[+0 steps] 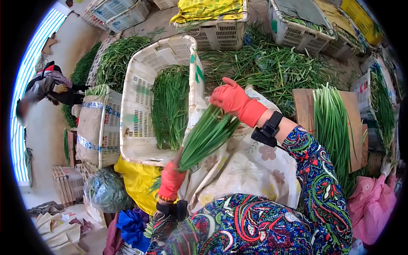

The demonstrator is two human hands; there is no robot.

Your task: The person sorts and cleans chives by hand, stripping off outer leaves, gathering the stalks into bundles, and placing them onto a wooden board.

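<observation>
Floor [163, 29] strewn with loose greens [276, 70]. Your hands grip the green bunch [208, 138]: right hand [231, 100] at its far end, left hand [172, 178] at the near one, over floral cloth [255, 170], beside the white crate [138, 91].

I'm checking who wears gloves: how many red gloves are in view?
2: one on the left hand, one on the right hand, at opposite ends of the green bunch.
</observation>
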